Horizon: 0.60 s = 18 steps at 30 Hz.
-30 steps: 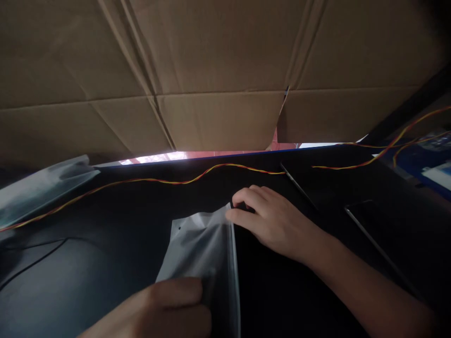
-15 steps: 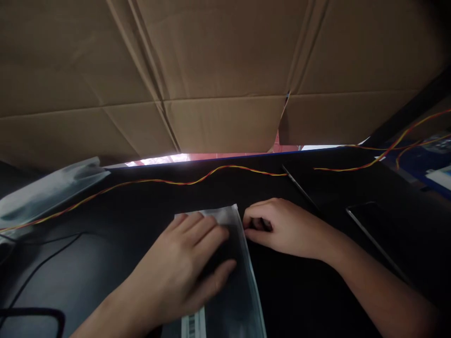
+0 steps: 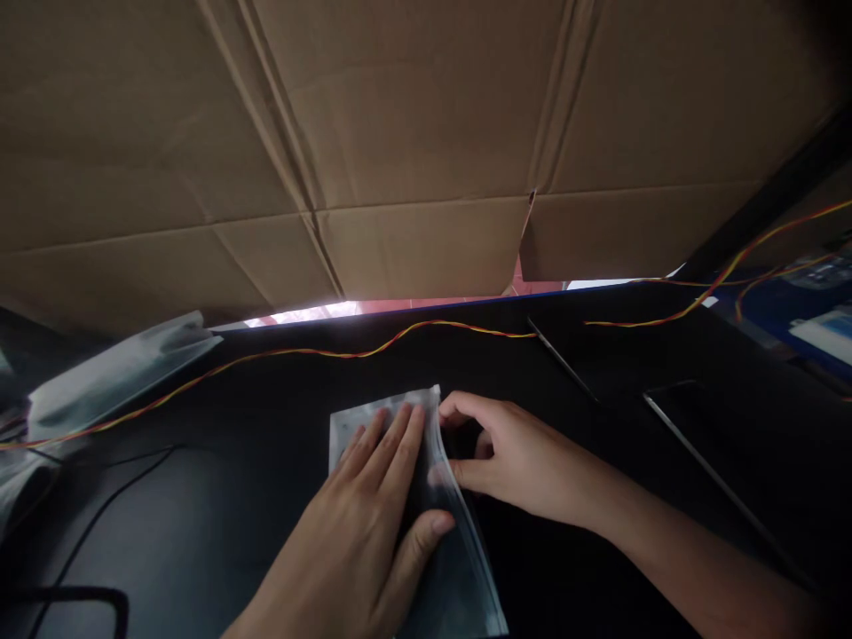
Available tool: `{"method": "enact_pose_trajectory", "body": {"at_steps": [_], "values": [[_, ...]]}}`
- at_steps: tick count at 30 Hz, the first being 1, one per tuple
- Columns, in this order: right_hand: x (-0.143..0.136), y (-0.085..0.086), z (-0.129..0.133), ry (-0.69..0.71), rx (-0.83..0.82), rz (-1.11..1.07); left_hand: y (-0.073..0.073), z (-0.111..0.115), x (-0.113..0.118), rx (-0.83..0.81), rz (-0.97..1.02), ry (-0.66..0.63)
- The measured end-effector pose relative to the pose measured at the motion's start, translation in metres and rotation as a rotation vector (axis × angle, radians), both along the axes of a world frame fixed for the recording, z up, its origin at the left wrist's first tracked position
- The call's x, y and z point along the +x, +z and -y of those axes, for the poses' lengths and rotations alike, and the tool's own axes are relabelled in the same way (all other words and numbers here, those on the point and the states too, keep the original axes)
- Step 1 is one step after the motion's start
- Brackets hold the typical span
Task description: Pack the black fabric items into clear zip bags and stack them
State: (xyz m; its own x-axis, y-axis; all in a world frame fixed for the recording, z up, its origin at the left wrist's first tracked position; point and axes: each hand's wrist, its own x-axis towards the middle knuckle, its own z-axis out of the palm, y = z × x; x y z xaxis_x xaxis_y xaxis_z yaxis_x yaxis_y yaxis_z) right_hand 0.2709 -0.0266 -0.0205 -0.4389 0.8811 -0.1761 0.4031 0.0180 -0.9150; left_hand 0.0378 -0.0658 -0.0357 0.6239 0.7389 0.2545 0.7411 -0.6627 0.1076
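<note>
1. Head view: my left hand [image 3: 363, 515] is now pressing flatter on the translucent pouch [image 3: 459, 568], fingers stretched out close together, thumb standing apart. I am judging that this is bracing the pouch against slipping.
2. My right hand [image 3: 516, 453] is curling at the pouch's right edge, and its thumb is now showing through the film. The index fingertip is resting by the far right corner. I cannot tell whether I am pinching the film.
3. The pouch is lying towards the near edge of the black tabletop [image 3: 246, 470], around its middle, with a zip-like strip running down the pouch's right side.
4. Beyond it, a red and yellow wire [image 3: 346, 355] is snaking along the tabletop's far edge, where cardboard [image 3: 413, 253] is standing like a wall. Reaching that way is looking tightest.
5. To the right, two dark flat slabs [image 3: 692, 430] are lying apart from the pouch; my right forearm is passing close to the nearer one.
6. To the left, another translucent bag [image 3: 126, 373] and a black cable [image 3: 99, 510] are lying well away, leaving my left hand sideways room.
</note>
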Motion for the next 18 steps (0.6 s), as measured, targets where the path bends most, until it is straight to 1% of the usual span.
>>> {"method": "enact_pose_trajectory", "body": {"at_steps": [3, 5, 7, 9, 11, 12, 15, 17, 18], "values": [[-0.011, -0.006, 0.009, 0.000, -0.109, -0.195, -0.012, 0.015, 0.000, 0.045, -0.016, 0.051], [-0.019, -0.012, 0.013, -0.011, -0.163, -0.277, -0.018, 0.023, -0.002, 0.063, -0.012, 0.085], [-0.024, -0.016, 0.012, -0.030, -0.236, -0.298, -0.020, 0.030, -0.007, 0.060, -0.007, 0.112], [-0.023, -0.016, 0.006, -0.034, -0.360, -0.279, -0.023, 0.036, -0.019, 0.051, -0.011, 0.140], [-0.017, -0.013, -0.003, -0.017, -0.467, -0.260, -0.028, 0.041, -0.036, 0.039, -0.028, 0.174], [-0.013, -0.011, -0.008, -0.013, -0.482, -0.254, -0.032, 0.044, -0.047, 0.034, -0.037, 0.193], [0.001, -0.007, -0.021, -0.019, -0.424, -0.223, -0.044, 0.050, -0.088, 0.005, -0.065, 0.242], [0.011, -0.007, -0.028, -0.037, -0.357, -0.171, -0.046, 0.052, -0.119, -0.040, -0.098, 0.265], [0.017, -0.008, -0.031, -0.057, -0.310, -0.134, -0.045, 0.051, -0.134, -0.051, -0.106, 0.277]]}}
